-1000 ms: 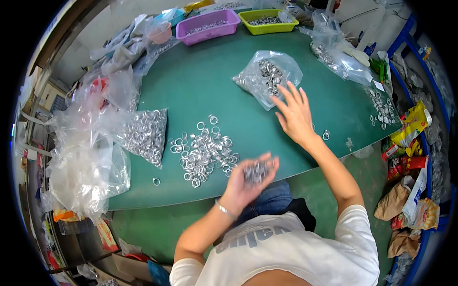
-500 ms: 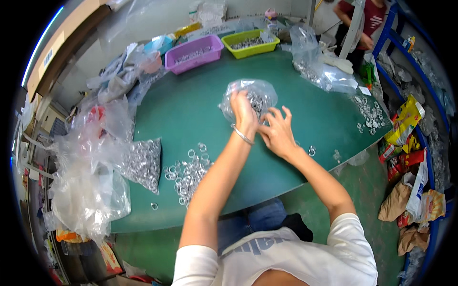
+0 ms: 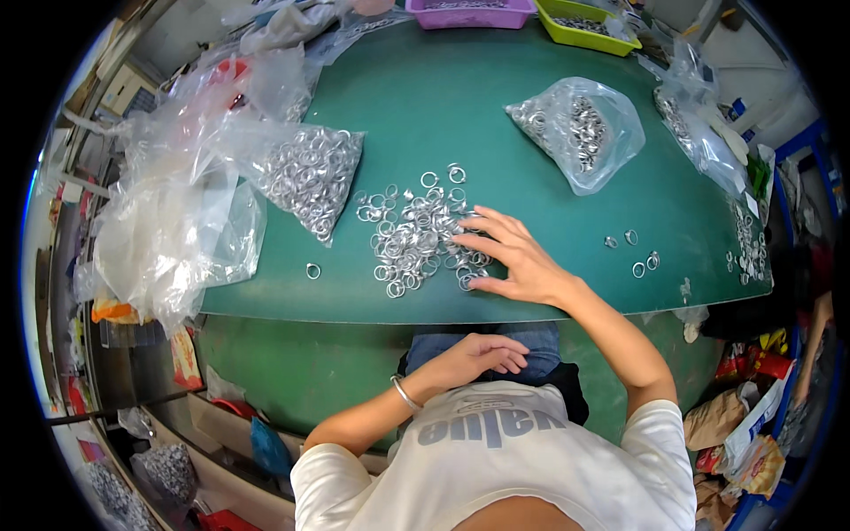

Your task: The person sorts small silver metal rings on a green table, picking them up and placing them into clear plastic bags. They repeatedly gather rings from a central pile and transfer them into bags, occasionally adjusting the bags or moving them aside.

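A loose pile of small silver-coloured rings lies near the front edge of the green table. My right hand reaches over its right side, fingers spread, with the fingertips at the outermost rings. No ring shows in its grasp. Below the table edge, my left hand rests at my lap, its fingers loosely stretched and nothing seen in them. Off to the right, an open-mouthed clear plastic bag holds more rings. A fuller clear bag of rings leans left of the pile.
Crumpled clear plastic bags cover the table's left end. Far back stand a purple basin and a yellow-green basin. A few single rings lie to the right, beyond them another scatter. The green table has a curved-looking front edge.
Both hands have left the clear bag of rings, which now rests alone on the table. My right hand has come to the pile; my left has drawn back to my lap. The view has shifted.
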The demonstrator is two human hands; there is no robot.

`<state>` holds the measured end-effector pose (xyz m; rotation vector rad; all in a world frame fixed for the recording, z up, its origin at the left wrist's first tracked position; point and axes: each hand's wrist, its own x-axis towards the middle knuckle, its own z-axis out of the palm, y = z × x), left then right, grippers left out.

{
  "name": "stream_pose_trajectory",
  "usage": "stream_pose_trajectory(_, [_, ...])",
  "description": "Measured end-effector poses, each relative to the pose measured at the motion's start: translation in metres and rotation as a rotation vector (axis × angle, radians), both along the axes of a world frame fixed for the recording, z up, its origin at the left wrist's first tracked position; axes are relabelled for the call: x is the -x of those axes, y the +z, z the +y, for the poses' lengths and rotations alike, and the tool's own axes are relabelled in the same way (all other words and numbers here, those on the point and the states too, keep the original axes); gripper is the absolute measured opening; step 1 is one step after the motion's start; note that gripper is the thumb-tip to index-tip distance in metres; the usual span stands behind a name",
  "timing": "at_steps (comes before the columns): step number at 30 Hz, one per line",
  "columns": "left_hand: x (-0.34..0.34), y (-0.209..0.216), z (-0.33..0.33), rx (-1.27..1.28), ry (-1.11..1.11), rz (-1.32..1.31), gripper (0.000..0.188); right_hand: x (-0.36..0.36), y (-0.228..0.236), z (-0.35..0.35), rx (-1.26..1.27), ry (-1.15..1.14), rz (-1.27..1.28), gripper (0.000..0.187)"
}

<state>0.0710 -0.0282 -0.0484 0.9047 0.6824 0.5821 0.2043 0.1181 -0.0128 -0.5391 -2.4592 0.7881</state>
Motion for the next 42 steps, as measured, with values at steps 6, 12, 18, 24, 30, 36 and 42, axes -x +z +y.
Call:
stream_pose_trajectory(6, [0.008, -0.020, -0.015, 0.489, 0.408, -0.336, 0.037, 0.016, -0.019, -0.009, -0.149, 0.069, -0.197, 0.060])
stream_pose_trajectory(12, [0.003, -0.035, -0.014, 0.642, 0.354, -0.652, 0.050, -0.001, -0.021, -0.016, -0.052, -0.041, -0.106, 0.060])
stream_pose_trajectory(18, [0.007, -0.037, -0.003, 0.737, 0.388, -0.790, 0.050, 0.021, -0.027, -0.014, -0.127, -0.110, -0.120, 0.056])
stream_pose_trajectory(24, [0.012, -0.045, -0.006, 0.719, 0.395, -0.812, 0.052, 0.006, -0.027, -0.029, -0.006, -0.123, -0.062, 0.036])
stream_pose_trajectory(30, [0.011, -0.047, 0.000, 0.724, 0.366, -0.784, 0.059, 0.010, -0.017, -0.039, 0.005, -0.200, -0.035, 0.038])
stream_pose_trajectory(36, [0.006, -0.044, 0.002, 0.710, 0.371, -0.717, 0.067, 0.005, -0.029, -0.041, -0.052, -0.141, -0.077, 0.037])
stream_pose_trajectory(42, [0.002, -0.058, 0.001, 0.688, 0.324, -0.967, 0.070, -0.006, -0.027, -0.058, -0.051, -0.134, -0.110, 0.032])
